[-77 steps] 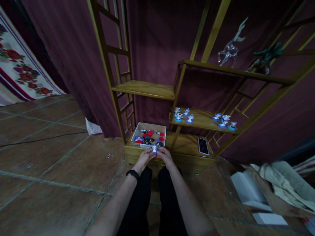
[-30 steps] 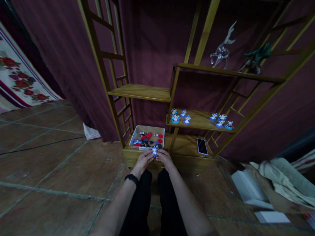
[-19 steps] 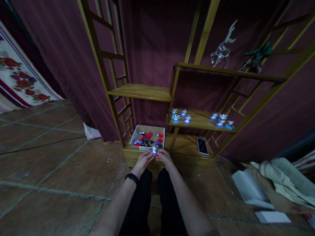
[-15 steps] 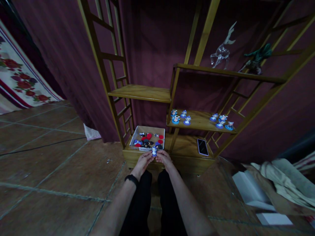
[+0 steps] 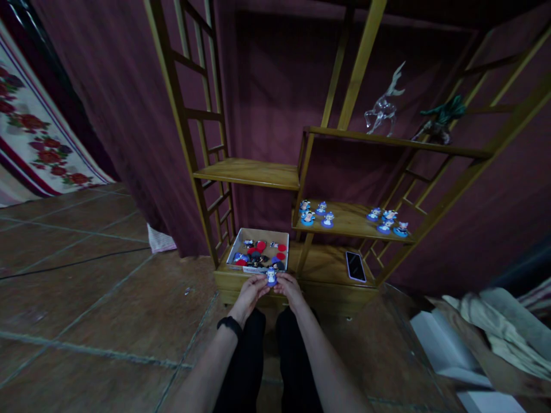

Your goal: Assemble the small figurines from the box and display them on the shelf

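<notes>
From my seat I see a small, smooth, rounded purple-and-white figurine [image 5: 271,279] pinched upright between both hands, the left hand [image 5: 249,291] and right hand [image 5: 291,289] each pressing fingertips to one side. It is just in front of a shallow cardboard box [image 5: 275,235], whose pale label [image 5: 253,269] is too small to read. The box stands near the glossy wooden base's [image 5: 322,267] front edge; mottled brown floor tiles [image 5: 107,304] spread widely leftward.

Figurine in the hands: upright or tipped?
Upright: the purple-and-white figurine is head up, purple base lowest, between the left hand and right hand.
</notes>
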Motion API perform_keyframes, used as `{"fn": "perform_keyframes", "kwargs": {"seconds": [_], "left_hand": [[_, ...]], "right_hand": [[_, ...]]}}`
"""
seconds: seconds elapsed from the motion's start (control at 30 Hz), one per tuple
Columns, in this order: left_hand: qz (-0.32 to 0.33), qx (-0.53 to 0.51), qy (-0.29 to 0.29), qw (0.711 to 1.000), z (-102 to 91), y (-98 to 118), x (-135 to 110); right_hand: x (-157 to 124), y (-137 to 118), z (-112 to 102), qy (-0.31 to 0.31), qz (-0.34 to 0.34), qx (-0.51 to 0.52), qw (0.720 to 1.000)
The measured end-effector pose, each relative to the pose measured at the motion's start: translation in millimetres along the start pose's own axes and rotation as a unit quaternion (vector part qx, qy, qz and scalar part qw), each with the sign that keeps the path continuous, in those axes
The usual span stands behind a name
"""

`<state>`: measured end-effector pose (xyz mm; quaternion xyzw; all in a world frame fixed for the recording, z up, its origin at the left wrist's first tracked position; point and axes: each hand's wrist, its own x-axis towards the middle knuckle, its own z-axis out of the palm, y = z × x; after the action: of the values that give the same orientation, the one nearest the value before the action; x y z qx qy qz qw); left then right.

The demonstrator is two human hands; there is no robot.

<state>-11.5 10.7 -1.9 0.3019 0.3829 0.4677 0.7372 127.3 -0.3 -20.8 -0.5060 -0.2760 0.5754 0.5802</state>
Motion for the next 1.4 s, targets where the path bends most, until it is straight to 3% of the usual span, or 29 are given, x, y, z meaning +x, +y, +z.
{"fn": "perform_keyframes", "kwargs": {"seconds": [0.23, 0.47, 0.97, 1.23, 1.4], "left_hand": [[0.002, 0.007, 0.001, 1.000, -2.0, -1.4, 1.1], [0.009, -0.002, 0.028, 1.000, -2.7, -2.8, 4.9], [0.008, 0.014, 0.049, 0.999, -1.8, -2.8, 3.5], [-0.002, 0.007, 0.025, 1.000, -1.6, -2.3, 4.8], [-0.020, 0.005, -0.029, 0.999, -1.8, -0.9, 5.5]], "right_hand": [[-3.2, 0.7, 1.1, 0.012, -0.018, -0.001, 1.000], [-10.4, -6.0, 2.1, -0.034, -0.005, -0.010, 0.999], [-14.9, -11.9, 3.2, -0.041, 0.002, 0.015, 0.999], [-11.5, -9.3, 1.1, -0.040, 0.010, 0.025, 0.999], [-15.3, -13.0, 1.2, -0.033, 0.004, 0.040, 0.999]]}}
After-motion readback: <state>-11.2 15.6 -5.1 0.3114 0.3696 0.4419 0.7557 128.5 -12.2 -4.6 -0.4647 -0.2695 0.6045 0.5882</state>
